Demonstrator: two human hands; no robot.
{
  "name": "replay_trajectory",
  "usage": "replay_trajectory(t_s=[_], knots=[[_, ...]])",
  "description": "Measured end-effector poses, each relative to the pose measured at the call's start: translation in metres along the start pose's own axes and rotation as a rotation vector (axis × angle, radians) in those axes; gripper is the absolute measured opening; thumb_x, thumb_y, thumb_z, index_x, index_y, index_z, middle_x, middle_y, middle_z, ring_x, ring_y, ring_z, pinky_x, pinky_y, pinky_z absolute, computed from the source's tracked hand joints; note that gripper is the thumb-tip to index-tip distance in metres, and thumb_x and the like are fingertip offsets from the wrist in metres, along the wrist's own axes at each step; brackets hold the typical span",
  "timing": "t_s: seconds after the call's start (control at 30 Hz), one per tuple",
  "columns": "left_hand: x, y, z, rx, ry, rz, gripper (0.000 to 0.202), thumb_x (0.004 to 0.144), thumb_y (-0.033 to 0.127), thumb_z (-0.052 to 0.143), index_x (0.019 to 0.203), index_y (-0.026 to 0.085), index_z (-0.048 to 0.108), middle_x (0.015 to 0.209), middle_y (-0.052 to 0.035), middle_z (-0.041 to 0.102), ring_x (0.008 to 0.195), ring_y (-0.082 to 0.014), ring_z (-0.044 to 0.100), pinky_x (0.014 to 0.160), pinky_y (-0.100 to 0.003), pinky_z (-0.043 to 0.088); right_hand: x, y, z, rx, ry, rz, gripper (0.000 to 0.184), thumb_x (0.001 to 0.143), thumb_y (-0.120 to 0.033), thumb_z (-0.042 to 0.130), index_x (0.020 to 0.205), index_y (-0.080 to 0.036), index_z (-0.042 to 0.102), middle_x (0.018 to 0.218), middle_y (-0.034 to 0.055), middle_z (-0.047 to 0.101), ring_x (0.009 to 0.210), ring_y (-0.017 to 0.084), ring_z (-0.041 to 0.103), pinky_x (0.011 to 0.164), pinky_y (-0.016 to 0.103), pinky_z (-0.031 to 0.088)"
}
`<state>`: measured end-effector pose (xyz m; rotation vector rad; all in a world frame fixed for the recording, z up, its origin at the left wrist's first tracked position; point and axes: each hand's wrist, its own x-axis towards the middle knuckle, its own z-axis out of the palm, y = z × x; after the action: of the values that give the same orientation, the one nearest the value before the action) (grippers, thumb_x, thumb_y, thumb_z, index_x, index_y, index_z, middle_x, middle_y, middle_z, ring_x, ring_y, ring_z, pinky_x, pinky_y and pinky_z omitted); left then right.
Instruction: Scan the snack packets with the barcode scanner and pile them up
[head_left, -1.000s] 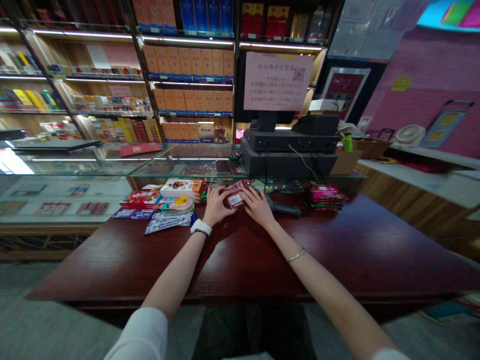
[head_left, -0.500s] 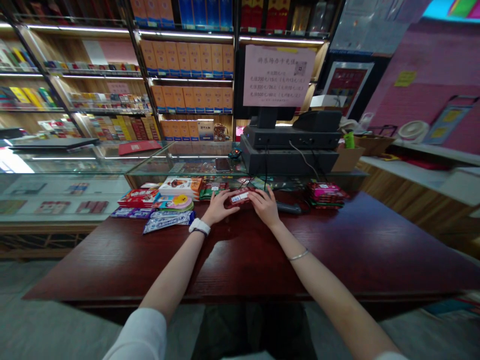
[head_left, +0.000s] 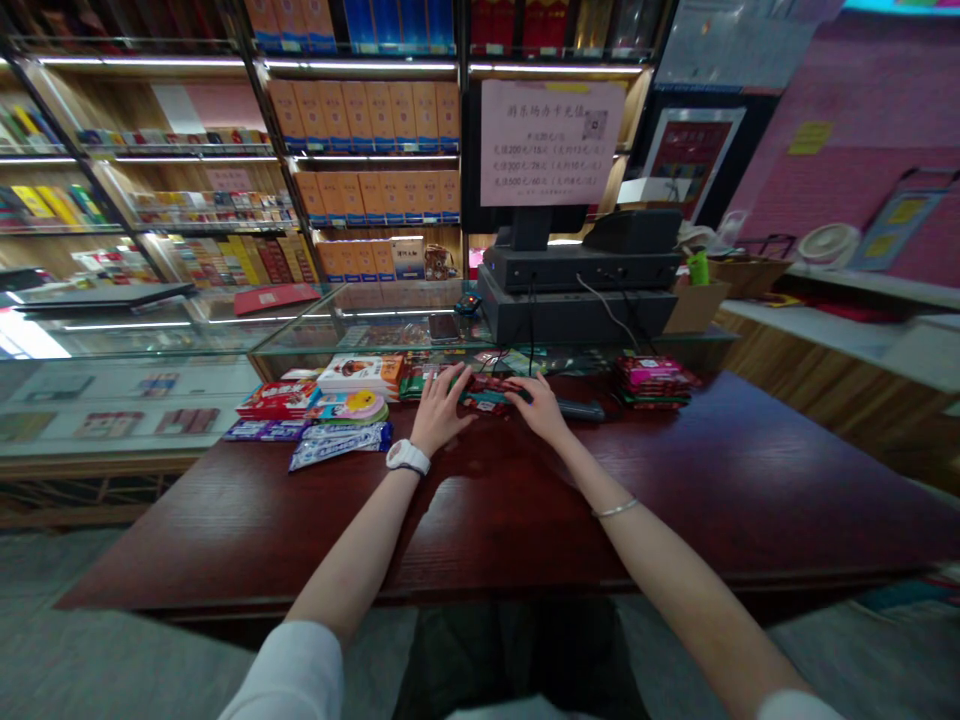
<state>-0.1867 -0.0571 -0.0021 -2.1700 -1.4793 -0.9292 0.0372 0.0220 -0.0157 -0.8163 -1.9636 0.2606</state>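
Note:
My left hand point(head_left: 439, 412) and my right hand point(head_left: 537, 406) rest on the dark red counter point(head_left: 525, 500), one on each side of a small red snack packet point(head_left: 487, 392). The fingers of both hands touch the packet's ends and lie fairly flat. The packet lies low on the counter among other packets. A white watch sits on my left wrist and a thin bracelet on my right.
Snack packets point(head_left: 341, 400) are piled to the left of my hands, and a pink stack point(head_left: 654, 382) lies to the right. A black barcode scanner point(head_left: 577, 408) lies beside my right hand. Behind stand a cash register point(head_left: 577, 285), a glass case point(head_left: 150, 330) and stocked shelves.
The red packet, held tilted up between both hands a second ago, has been lowered flat onto the counter further back. My fingers have spread out over it.

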Motion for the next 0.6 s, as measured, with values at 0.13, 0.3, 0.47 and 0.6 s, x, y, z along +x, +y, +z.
replay_trajectory(t_s=[0.13,0.3,0.47,0.6], knots=[[-0.001,0.009,-0.003,0.168,-0.013,0.104,0.077,0.082,0.02,0.062,0.151,0.034,0.031,0.162,-0.006,0.026,0.149,-0.0303,0.023,0.122,-0.056,0.01,0.001,0.0,0.0,0.024,-0.014,0.046,0.026,0.091,-0.043,0.056,0.104,-0.025,0.07,0.108,0.0072,0.074,0.103,0.026,0.067,0.114,0.06,0.026],[-0.002,0.014,-0.003,0.192,-0.088,0.131,0.08,0.079,0.011,0.055,0.153,0.03,0.03,0.154,-0.0047,0.041,0.147,-0.0277,0.028,0.124,-0.054,0.008,0.001,-0.007,0.001,0.004,-0.074,0.047,0.029,0.093,-0.041,0.052,0.108,-0.022,0.069,0.11,0.0086,0.073,0.106,0.026,0.066,0.115,0.06,0.025],[-0.003,0.013,0.001,0.147,-0.097,0.09,0.074,0.079,0.019,0.058,0.15,0.026,0.037,0.146,-0.007,0.05,0.141,-0.0283,0.038,0.124,-0.053,0.007,-0.004,-0.017,-0.004,-0.187,-0.084,-0.103,0.04,0.095,-0.038,0.049,0.131,-0.022,0.058,0.141,0.0119,0.055,0.133,0.027,0.048,0.117,0.054,0.025],[-0.002,0.012,0.002,0.089,-0.087,-0.003,0.075,0.078,0.024,0.063,0.149,0.025,0.038,0.146,-0.0076,0.05,0.139,-0.0291,0.039,0.124,-0.052,0.006,-0.01,-0.023,-0.003,-0.341,-0.134,-0.198,0.07,0.088,-0.045,0.06,0.149,-0.02,0.037,0.155,0.0124,0.038,0.146,0.03,0.028,0.119,0.054,0.022]])
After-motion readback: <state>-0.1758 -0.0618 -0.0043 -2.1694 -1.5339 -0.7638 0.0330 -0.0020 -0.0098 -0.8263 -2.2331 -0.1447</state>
